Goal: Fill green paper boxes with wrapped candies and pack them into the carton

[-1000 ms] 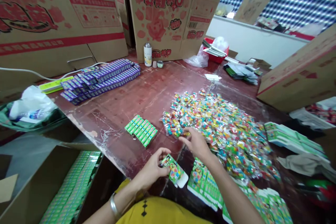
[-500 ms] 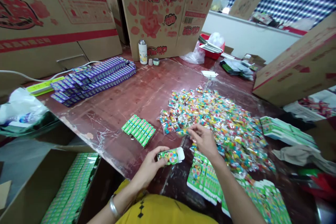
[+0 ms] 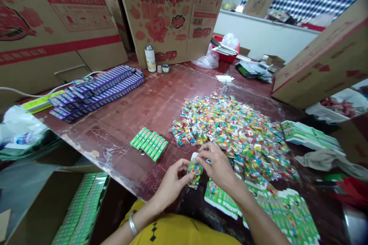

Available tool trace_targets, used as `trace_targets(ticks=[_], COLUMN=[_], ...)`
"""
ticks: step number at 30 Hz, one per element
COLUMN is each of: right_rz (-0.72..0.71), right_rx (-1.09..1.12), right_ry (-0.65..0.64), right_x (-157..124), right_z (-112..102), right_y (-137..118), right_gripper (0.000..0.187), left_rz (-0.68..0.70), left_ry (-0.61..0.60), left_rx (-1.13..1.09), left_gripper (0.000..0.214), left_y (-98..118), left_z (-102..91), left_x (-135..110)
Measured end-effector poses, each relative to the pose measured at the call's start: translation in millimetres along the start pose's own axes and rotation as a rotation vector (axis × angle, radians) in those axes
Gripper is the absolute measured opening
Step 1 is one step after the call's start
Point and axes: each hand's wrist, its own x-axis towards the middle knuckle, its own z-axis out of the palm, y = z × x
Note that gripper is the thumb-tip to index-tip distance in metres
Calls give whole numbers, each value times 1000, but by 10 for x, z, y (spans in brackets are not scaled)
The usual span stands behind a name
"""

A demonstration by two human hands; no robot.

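Note:
My left hand (image 3: 176,178) is closed around a small green printed carton (image 3: 196,170), which stands nearly upright over the near part of the table. At the carton's white top end, the fingers of my right hand (image 3: 214,164) are pinched together; whatever lies between them is hidden. Just beyond spreads a big heap of small clear packets of colourful candy (image 3: 230,126). To the left, a short row of closed green cartons (image 3: 148,143) lies on the table. Flat green cartons (image 3: 221,197) overlap beneath and beside my right forearm.
Stacked purple boxes (image 3: 97,90) lie at the far left, near a white bottle (image 3: 150,58). Large cardboard boxes (image 3: 161,19) line the back. An open box of green cartons (image 3: 82,203) sits below the table's left edge. A red basket (image 3: 228,51) stands behind.
My right hand has come from the candy heap to the carton's end. My left hand has turned the carton from lying sideways to nearly upright. The view has shifted slightly.

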Motion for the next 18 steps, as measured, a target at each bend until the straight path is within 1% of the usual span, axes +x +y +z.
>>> trace_targets(ticks=[2,3,5,7,8,9,11,13,15,17,18], right_rz=[-31,-24,45,145,188,223,258,244,203,189,203], right_rx=[91,154,321,507,576,617,630,597,577,624,680], right_ry=[-36,-38,-7,34,52,72,124,189,233,254,260], right_x=[-19,-39,-101,-179,-218,-254,-305,-324,-317,-296,-283], right_z=[7,11,37,103,148,195,279,327,345,353,359], right_y=[-12,-12,4,32,47,59,72,69,57,46,44], right_gripper=[22,21,19,28,31,30,23,15,14,15,12], left_rz=[36,57,88,105,108,107,99,80,61,57,58], left_ry=[28,58,126,168,168,156,115,63,7,-22,-15], left_rx=[-6,-15,-44,-66,-71,-74,-76,-80,-101,-142,-164], left_gripper=[23,26,35,45,47,47,43,37,32,31,32], left_y=[28,42,69,96,108,117,125,123,116,108,103], left_z=[30,42,63,80,87,92,95,89,77,63,57], left_x=[9,13,15,11,10,9,15,29,48,65,70])
